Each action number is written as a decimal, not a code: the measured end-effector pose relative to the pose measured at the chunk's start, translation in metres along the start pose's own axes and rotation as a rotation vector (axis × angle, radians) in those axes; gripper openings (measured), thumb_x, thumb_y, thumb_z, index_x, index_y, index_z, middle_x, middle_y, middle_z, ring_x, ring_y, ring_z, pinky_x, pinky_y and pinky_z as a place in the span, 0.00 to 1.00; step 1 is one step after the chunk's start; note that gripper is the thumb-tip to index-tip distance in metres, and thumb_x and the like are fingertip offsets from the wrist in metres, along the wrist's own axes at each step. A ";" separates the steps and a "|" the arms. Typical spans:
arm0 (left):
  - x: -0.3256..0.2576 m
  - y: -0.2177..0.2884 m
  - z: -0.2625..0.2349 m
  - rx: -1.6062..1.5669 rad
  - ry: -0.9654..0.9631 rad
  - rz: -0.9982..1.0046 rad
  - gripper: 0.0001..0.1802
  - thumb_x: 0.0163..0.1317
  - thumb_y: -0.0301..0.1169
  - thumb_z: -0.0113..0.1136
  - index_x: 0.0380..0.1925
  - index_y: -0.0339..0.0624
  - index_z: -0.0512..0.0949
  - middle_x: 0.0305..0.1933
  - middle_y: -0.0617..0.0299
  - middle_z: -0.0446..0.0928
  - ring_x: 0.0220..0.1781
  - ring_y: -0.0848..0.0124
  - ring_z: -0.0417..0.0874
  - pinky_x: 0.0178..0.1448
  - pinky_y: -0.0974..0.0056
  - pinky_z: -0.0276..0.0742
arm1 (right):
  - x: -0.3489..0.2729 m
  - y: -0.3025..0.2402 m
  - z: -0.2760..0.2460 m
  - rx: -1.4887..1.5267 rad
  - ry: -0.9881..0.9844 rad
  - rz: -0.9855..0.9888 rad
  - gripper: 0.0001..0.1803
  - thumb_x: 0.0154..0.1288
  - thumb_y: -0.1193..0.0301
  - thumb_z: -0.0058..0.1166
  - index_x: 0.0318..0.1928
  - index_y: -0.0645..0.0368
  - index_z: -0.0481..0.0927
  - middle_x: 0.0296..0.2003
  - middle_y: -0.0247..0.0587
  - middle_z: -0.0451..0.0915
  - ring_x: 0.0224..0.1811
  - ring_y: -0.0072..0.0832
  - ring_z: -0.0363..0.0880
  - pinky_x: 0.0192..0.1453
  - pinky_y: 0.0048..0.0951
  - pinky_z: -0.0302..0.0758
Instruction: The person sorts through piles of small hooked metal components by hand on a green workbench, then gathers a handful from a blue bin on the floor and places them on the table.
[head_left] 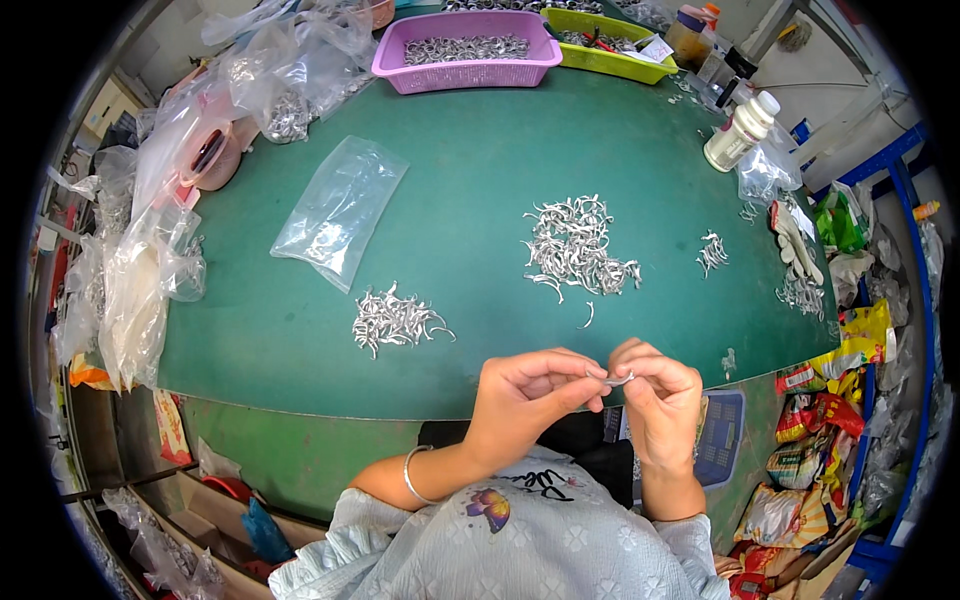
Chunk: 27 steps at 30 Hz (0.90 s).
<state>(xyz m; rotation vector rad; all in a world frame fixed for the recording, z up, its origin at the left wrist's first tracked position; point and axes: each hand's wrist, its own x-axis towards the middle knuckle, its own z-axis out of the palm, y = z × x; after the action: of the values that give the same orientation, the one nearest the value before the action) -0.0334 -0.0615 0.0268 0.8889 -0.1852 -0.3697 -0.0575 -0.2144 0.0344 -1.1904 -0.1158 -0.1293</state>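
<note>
My left hand (525, 395) and my right hand (660, 395) meet over the near edge of the green table (470, 200). Between their fingertips they pinch one small curved silver metal piece (618, 379). A large heap of the same curved silver pieces (575, 245) lies on the table beyond my hands. A smaller heap (393, 320) lies to the left. A single loose piece (588, 316) rests between the big heap and my hands. A bangle circles my left wrist.
A clear plastic bag (340, 210) lies flat at the left. A purple basket (465, 48) of metal parts and a yellow-green tray (610, 55) stand at the back. A white bottle (738, 132) stands right. Plastic bags pile along the left edge; snack packets lie at the right.
</note>
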 end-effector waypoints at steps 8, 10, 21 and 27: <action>-0.003 -0.001 0.001 0.678 0.031 0.568 0.08 0.49 0.14 0.61 0.32 0.30 0.78 0.34 0.51 0.78 0.32 0.67 0.80 0.36 0.66 0.77 | -0.002 -0.004 0.016 -0.516 0.268 -0.231 0.08 0.52 0.85 0.57 0.35 0.67 0.80 0.33 0.41 0.77 0.36 0.28 0.71 0.41 0.27 0.69; -0.002 0.001 0.002 0.851 0.004 0.702 0.11 0.44 0.15 0.65 0.31 0.32 0.79 0.32 0.53 0.78 0.28 0.66 0.78 0.32 0.66 0.74 | -0.004 -0.003 0.016 -0.638 0.162 -0.336 0.12 0.48 0.87 0.55 0.36 0.67 0.79 0.32 0.41 0.75 0.35 0.30 0.71 0.40 0.28 0.69; 0.002 -0.002 0.009 0.780 -0.031 0.637 0.18 0.45 0.15 0.64 0.40 0.32 0.78 0.38 0.56 0.73 0.34 0.70 0.76 0.37 0.69 0.74 | -0.006 -0.005 0.006 -0.478 0.078 -0.248 0.04 0.53 0.84 0.55 0.32 0.70 0.77 0.30 0.46 0.77 0.34 0.29 0.74 0.36 0.27 0.71; 0.006 -0.001 0.003 0.214 -0.094 0.150 0.13 0.54 0.13 0.56 0.42 0.27 0.75 0.41 0.55 0.72 0.41 0.71 0.76 0.47 0.68 0.74 | -0.008 0.000 0.000 0.286 0.056 0.140 0.08 0.63 0.74 0.52 0.38 0.68 0.77 0.35 0.44 0.77 0.36 0.27 0.73 0.43 0.26 0.69</action>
<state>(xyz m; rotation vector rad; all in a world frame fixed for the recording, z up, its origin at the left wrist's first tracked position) -0.0286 -0.0667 0.0281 1.0623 -0.3809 -0.2546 -0.0655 -0.2139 0.0329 -0.9051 -0.0011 -0.0216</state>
